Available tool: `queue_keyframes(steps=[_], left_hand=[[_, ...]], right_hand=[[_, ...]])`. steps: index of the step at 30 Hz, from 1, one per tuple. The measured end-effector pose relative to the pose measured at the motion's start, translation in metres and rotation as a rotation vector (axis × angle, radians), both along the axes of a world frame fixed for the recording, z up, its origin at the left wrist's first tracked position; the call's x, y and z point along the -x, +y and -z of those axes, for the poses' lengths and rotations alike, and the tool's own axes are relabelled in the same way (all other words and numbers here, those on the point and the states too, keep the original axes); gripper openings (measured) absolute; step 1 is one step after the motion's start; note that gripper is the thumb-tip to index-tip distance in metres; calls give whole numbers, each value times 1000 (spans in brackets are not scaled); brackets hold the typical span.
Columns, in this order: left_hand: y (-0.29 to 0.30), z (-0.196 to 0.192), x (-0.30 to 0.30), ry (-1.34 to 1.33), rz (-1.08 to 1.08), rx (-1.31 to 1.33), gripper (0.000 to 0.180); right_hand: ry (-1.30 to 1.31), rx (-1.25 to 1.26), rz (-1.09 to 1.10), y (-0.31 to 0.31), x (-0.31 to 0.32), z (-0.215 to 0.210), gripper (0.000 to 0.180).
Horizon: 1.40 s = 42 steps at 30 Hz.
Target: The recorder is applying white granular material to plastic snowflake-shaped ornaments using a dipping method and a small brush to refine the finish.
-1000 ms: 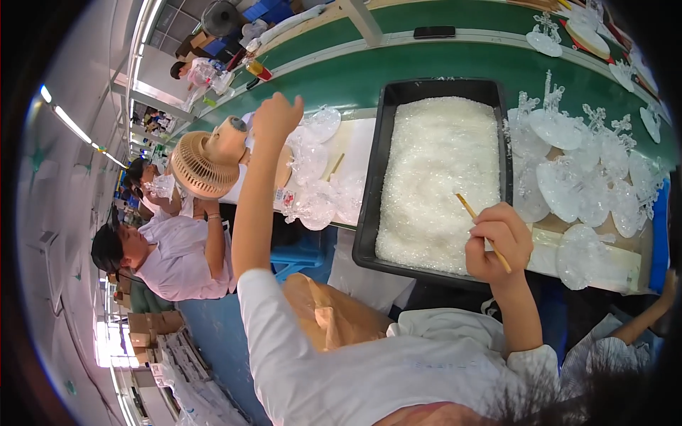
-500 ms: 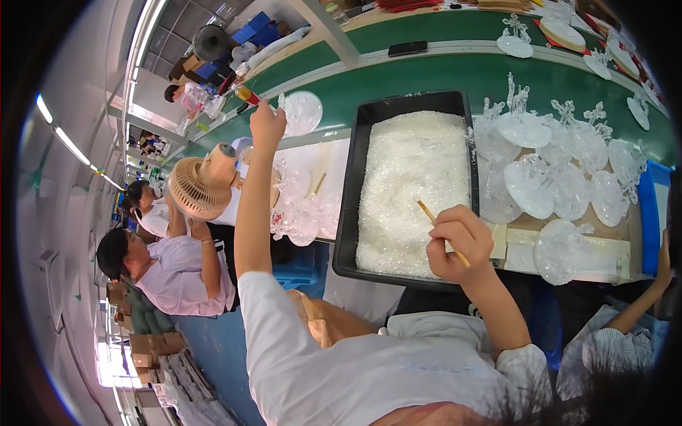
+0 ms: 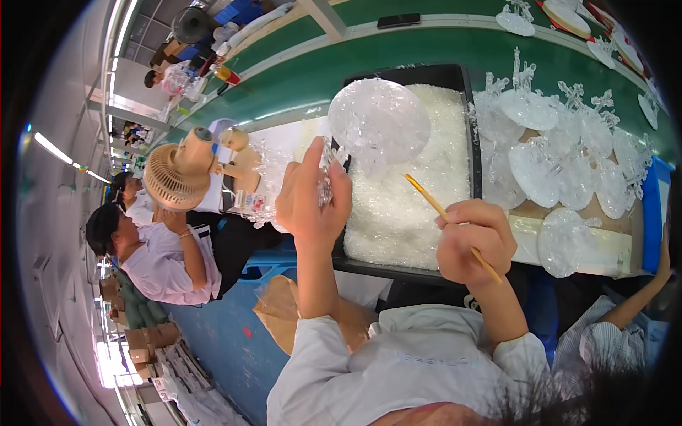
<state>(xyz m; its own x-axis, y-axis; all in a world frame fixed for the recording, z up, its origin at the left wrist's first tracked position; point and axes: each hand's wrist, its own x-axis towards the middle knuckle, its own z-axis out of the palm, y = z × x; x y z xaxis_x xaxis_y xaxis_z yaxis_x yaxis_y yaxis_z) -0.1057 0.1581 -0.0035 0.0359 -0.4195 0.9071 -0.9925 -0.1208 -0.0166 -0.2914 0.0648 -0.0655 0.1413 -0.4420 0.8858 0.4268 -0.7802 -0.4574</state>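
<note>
My left hand (image 3: 312, 188) is closed on the clear figured part of a translucent ornament. The ornament's round frosted disc (image 3: 380, 121) is tilted over the far left part of a black tray (image 3: 472, 153). White glittery flakes (image 3: 398, 227) fill this tray. A thin wooden-handled brush (image 3: 455, 220) is gripped in my right hand (image 3: 477, 245), its tip above the flakes and just below the disc. What the clear part depicts is hidden by my left fingers.
Several similar clear disc ornaments (image 3: 531, 170) crowd the board right of the tray, beside a blue bin (image 3: 657, 213). A beige fan (image 3: 177, 174) and more clear pieces (image 3: 266, 177) are on the left. A co-worker (image 3: 153, 248) sits at left; a dark phone (image 3: 398, 21) lies at the back.
My left hand has come back from the far left, bringing the disc ornament over the tray. My right hand, with the brush, has shifted slightly right and the brush tip has risen.
</note>
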Motion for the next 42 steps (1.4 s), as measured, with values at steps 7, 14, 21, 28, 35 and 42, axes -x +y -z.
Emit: queue_keyframes(steps=[7, 14, 21, 28, 35, 42], left_hand=[[3, 10, 6, 70, 110, -11, 35], [8, 12, 6, 10, 178, -38, 40], [7, 13, 7, -17, 166, -56, 37], [10, 18, 6, -18, 112, -31, 27], [6, 15, 0, -110, 234, 3, 25], [8, 17, 4, -133, 282, -22, 22]], right_hand=[[151, 26, 44, -1, -1, -1, 25], [238, 43, 43, 1, 2, -7, 25], [209, 40, 26, 1, 3, -2, 26], [229, 48, -31, 1, 6, -2, 32], [238, 40, -95, 1, 13, 0, 35], [282, 86, -76, 0, 9, 2, 37]])
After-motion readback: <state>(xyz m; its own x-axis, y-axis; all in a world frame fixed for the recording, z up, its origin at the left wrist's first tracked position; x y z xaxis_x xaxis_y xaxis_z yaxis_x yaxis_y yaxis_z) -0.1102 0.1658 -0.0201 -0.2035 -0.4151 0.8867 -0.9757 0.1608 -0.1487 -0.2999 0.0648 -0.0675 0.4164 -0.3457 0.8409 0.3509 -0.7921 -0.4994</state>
